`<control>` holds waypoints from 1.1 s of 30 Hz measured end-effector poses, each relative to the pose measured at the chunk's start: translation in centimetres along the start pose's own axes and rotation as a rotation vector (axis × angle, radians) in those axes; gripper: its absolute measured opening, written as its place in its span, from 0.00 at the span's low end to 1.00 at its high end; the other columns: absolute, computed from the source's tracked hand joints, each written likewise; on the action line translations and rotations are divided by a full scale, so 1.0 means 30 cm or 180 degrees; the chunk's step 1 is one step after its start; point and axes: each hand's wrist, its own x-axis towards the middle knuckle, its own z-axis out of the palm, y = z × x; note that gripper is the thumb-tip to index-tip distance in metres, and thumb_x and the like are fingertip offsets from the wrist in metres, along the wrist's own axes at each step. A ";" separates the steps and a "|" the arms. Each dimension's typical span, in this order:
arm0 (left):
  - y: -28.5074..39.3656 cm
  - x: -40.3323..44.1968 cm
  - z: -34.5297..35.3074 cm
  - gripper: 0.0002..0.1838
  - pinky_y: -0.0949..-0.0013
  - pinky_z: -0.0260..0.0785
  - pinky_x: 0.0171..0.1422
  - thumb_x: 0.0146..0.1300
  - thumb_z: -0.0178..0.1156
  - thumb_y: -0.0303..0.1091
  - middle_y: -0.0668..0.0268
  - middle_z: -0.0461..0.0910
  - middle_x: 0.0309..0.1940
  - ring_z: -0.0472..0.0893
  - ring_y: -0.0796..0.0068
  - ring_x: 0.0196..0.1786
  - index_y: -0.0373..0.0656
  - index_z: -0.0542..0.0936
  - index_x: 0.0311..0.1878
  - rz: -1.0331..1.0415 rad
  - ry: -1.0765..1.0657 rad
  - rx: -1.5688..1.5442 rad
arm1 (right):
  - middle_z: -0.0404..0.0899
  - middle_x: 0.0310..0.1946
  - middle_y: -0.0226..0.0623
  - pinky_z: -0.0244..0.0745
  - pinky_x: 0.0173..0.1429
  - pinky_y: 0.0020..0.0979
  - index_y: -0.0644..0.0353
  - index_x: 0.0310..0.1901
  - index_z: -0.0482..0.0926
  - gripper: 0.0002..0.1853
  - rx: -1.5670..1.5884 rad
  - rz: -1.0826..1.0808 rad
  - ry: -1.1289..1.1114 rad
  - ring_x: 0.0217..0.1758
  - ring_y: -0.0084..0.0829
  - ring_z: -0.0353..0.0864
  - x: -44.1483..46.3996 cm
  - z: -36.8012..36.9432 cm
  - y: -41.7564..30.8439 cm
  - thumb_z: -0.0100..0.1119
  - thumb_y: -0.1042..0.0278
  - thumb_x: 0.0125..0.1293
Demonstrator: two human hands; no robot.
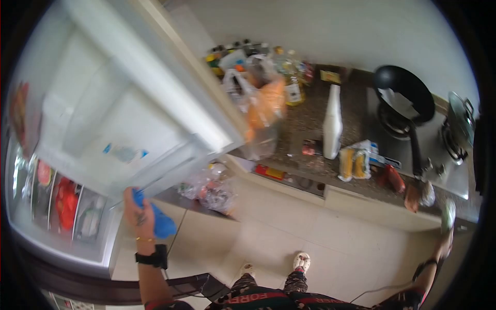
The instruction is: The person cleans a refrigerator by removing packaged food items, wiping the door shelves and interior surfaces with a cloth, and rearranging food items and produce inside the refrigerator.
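My left hand [138, 216] is closed on a blue cloth [164, 223] at the lower edge of the open refrigerator door [103, 113]. Some fingers are hidden behind the cloth and the door. At the far right, my right hand [443, 243] is closed around a pale green-white item in clear wrap [448, 214], by the counter's front edge; blur hides what it is. Near it on the counter lie a small plastic-wrapped bundle [428, 194], reddish-brown packs [395, 179] and a pack of yellow, long pieces [355, 164].
A black wok [405, 93] sits on the stove, its handle toward me; a lidded pot [461, 119] is beside it. A white roll [333, 124], a bulging plastic bag [263, 108] and oil bottles [293, 88] stand on the counter. An open drawer [305, 182] juts out below.
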 end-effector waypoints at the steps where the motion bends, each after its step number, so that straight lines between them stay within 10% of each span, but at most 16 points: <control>1: 0.013 0.001 -0.013 0.21 0.58 0.69 0.49 0.46 0.57 0.20 0.55 0.75 0.41 0.76 0.47 0.47 0.42 0.71 0.47 -0.0023 -0.0016 -0.0005 | 0.71 0.56 0.44 0.66 0.60 0.38 0.60 0.63 0.65 0.28 0.0049 -0.0285 0.0183 0.58 0.42 0.72 -0.120 -0.041 -0.004 0.53 0.72 0.57; 6: 0.025 0.006 -0.031 0.22 0.62 0.71 0.50 0.46 0.57 0.21 0.59 0.76 0.46 0.77 0.52 0.46 0.44 0.72 0.48 -0.0107 -0.0033 -0.0773 | 0.75 0.50 0.45 0.69 0.57 0.38 0.64 0.57 0.69 0.24 0.0681 -0.0873 0.0156 0.53 0.41 0.76 -0.675 -0.161 -0.075 0.56 0.72 0.56; 11: -0.056 -0.008 -0.029 0.19 0.63 0.68 0.54 0.50 0.54 0.24 0.54 0.74 0.49 0.75 0.56 0.49 0.40 0.72 0.48 0.0383 0.0941 -0.1970 | 0.72 0.54 0.50 0.66 0.61 0.40 0.69 0.58 0.67 0.32 0.0307 -0.2071 -0.1625 0.57 0.47 0.72 -0.945 -0.080 -0.388 0.61 0.81 0.47; 14: -0.135 -0.062 -0.063 0.16 0.63 0.66 0.55 0.53 0.53 0.26 0.52 0.73 0.50 0.73 0.59 0.50 0.37 0.72 0.47 0.0457 0.1356 -0.2046 | 0.72 0.47 0.55 0.68 0.53 0.50 0.66 0.53 0.68 0.34 0.0239 -0.3982 -0.1271 0.49 0.59 0.72 -1.172 -0.055 -0.988 0.69 0.69 0.41; 19: -0.304 -0.191 -0.078 0.16 0.61 0.69 0.53 0.49 0.56 0.26 0.52 0.75 0.45 0.76 0.55 0.46 0.38 0.74 0.44 -0.0100 0.0890 -0.2705 | 0.77 0.31 0.34 0.69 0.33 0.39 0.57 0.46 0.70 0.29 0.1628 -0.5650 -0.1802 0.29 0.40 0.74 -1.571 -0.200 -1.847 0.69 0.64 0.40; 28: -0.576 -0.257 -0.123 0.15 0.65 0.72 0.47 0.48 0.56 0.26 0.51 0.77 0.43 0.79 0.57 0.42 0.38 0.76 0.42 -0.0034 0.0698 -0.2721 | 0.73 0.45 0.32 0.72 0.43 0.32 0.47 0.54 0.72 0.27 0.1122 -0.6346 -0.1333 0.44 0.34 0.75 -2.191 -0.147 -2.389 0.61 0.70 0.48; 33: -0.657 -0.224 -0.153 0.14 0.65 0.73 0.44 0.49 0.55 0.27 0.50 0.78 0.39 0.80 0.56 0.38 0.37 0.76 0.42 0.0078 0.0844 -0.2682 | 0.75 0.42 0.30 0.72 0.47 0.34 0.44 0.55 0.74 0.23 0.1320 -0.6601 -0.2401 0.47 0.33 0.76 -2.334 -0.053 -2.409 0.62 0.59 0.55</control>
